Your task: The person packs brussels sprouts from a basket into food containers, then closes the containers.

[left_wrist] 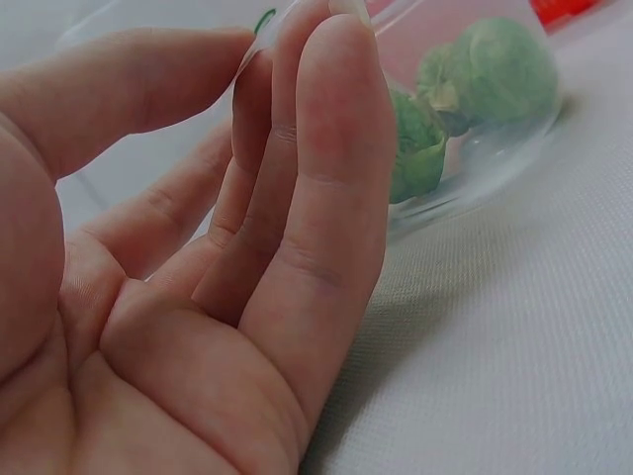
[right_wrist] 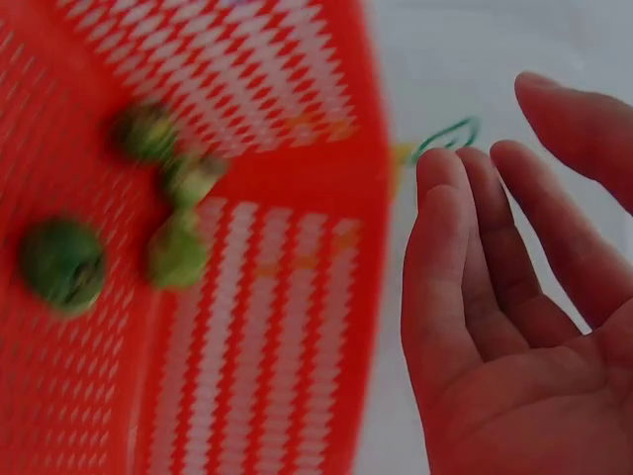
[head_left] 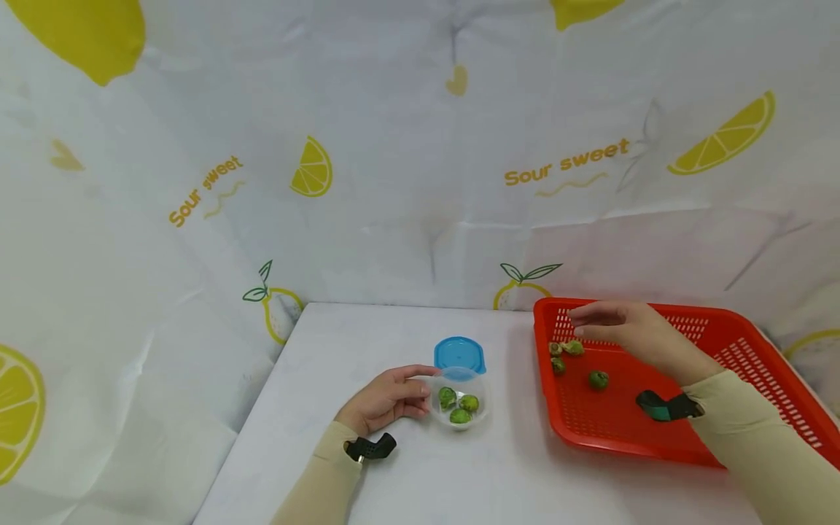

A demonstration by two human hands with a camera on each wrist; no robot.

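A clear round plastic bowl (head_left: 482,408) stands on the table with three Brussels sprouts (head_left: 461,415) inside. My left hand (head_left: 392,397) pinches its rim from the left between thumb and fingers. In the left wrist view, sprouts (left_wrist: 504,74) show through the bowl's wall, beyond the fingertips. Above the back left part of a red plastic basket (head_left: 630,426), my right hand (head_left: 639,337) hovers with loosely extended fingers and nothing in them. Several Brussels sprouts (head_left: 599,379) lie on the basket floor, mostly in its back left corner; the right wrist view shows them blurred.
Just behind the bowl lies a blue plastic lid (head_left: 458,353). The basket's raised, slotted wall (right_wrist: 371,198) stands on the table's right side. A white cloth backdrop (head_left: 407,146) with printed lemons hangs behind the white table (head_left: 289,386).
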